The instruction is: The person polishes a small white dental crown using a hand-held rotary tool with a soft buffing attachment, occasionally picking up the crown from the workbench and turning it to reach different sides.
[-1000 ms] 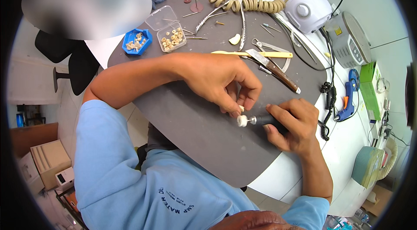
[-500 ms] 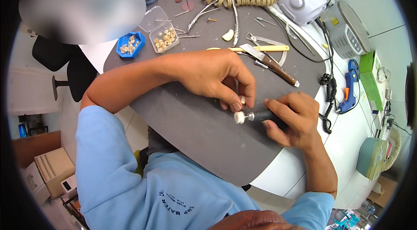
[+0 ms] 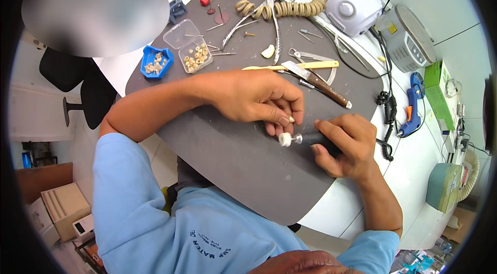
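Note:
My left hand point(image 3: 247, 97) pinches a small ivory tooth-shaped piece point(image 3: 291, 119) between thumb and fingers, which partly cover it. Wrapped in the fingers of my right hand point(image 3: 352, 142) is a dark rotary handpiece point(image 3: 312, 139), lying nearly level with its tip toward the left. On that tip sits a white polishing wheel point(image 3: 284, 140), just below the fingertips of my left hand. The piece is close to the wheel; whether the wheel touches my left fingers I cannot tell.
Beyond my hands lie a yellow-handled tool point(image 3: 325, 65), a wooden-handled knife point(image 3: 331, 91) and metal pliers point(image 3: 277, 35). A clear box point(image 3: 194, 71) and a blue tray point(image 3: 157, 73) of tooth-like pieces stand at the left. A blue glue gun point(image 3: 414, 111) lies right.
The fingers of my left hand have shifted, and the ivory piece is tilted differently, showing at the thumb tip. My right hand keeps its grip on the handpiece. The whole view has shifted slightly.

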Demonstrator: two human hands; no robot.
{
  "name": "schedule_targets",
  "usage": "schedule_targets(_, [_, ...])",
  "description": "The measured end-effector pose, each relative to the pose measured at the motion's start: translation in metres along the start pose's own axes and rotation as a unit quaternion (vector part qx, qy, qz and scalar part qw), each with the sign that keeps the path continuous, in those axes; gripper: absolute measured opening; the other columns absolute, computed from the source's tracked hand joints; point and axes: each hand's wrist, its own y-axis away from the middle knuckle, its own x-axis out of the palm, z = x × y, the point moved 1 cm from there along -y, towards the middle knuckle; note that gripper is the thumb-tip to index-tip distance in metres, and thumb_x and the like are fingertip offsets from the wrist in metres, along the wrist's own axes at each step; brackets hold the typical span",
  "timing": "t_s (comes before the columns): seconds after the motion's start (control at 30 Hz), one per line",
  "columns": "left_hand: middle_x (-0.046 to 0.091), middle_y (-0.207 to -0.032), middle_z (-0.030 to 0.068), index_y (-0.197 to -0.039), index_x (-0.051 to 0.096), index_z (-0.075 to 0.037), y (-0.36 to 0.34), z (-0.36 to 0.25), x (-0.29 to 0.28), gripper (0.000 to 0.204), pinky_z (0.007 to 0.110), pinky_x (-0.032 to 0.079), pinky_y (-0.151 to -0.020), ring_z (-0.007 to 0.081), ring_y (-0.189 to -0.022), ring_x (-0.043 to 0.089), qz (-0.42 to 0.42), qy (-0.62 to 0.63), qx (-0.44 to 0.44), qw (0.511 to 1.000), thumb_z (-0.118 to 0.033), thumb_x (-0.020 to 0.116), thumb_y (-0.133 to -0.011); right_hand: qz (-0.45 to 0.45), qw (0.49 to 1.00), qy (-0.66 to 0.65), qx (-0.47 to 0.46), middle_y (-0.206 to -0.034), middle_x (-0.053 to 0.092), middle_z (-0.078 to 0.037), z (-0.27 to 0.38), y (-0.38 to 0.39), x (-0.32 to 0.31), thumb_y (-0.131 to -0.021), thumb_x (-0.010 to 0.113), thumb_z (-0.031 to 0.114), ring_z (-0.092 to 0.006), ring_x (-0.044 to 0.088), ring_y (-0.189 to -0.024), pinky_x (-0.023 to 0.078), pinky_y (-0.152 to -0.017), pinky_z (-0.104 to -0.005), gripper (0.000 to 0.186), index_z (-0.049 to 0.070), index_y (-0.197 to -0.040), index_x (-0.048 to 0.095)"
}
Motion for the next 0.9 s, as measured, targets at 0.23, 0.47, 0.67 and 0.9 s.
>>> schedule_targets(0.23, [0.085,-0.112,0.0116,-0.129,0.071,0.005,-0.002,0.005,-0.002,0.019,0.027,0.065,-0.085,0.0119,-0.093,0.080,0.023,-0.006,0.017,1.000,-0.007,0.071,-0.113,-0.002,1.000,-0.001,0.009,-0.078,0.065,-0.002,0.000,0.000,0.000,-0.080,0.091,0.031,-0.0213,0.057,-0.062,0.043,-0.058,-0.0376,0.034,0.009,-0.105,0.084])
schedule_targets(0.47, [0.085,-0.113,0.0138,-0.128,0.070,0.006,-0.001,0.007,-0.006,0.022,0.028,0.067,-0.090,0.0144,-0.100,0.082,0.033,0.040,0.003,0.999,-0.006,0.076,-0.111,0.000,1.000,-0.002,0.011,-0.078,0.066,-0.002,0.001,-0.001,0.001,-0.081,0.090,0.031,-0.0211,0.057,-0.062,0.043,-0.058,-0.0377,0.034,0.009,-0.105,0.084])
schedule_targets(0.67, [0.085,-0.115,0.0147,-0.128,0.070,0.006,-0.001,0.003,-0.007,0.022,0.027,0.067,-0.094,0.0153,-0.104,0.083,0.040,0.049,-0.006,0.998,-0.002,0.075,-0.109,0.003,1.000,-0.002,0.013,-0.079,0.066,-0.002,0.000,0.001,0.000,-0.080,0.090,0.031,-0.0202,0.057,-0.062,0.043,-0.058,-0.0371,0.034,0.009,-0.106,0.086])
schedule_targets(0.9, [0.085,-0.111,0.0153,-0.123,0.069,0.007,0.002,0.003,-0.007,0.020,0.028,0.067,-0.086,0.0171,-0.101,0.084,0.048,0.032,-0.030,0.998,0.000,0.076,-0.105,0.001,1.000,0.004,0.009,-0.080,0.068,-0.002,-0.001,0.001,0.001,-0.079,0.090,0.031,-0.0199,0.057,-0.062,0.043,-0.057,-0.0363,0.034,0.010,-0.105,0.086])
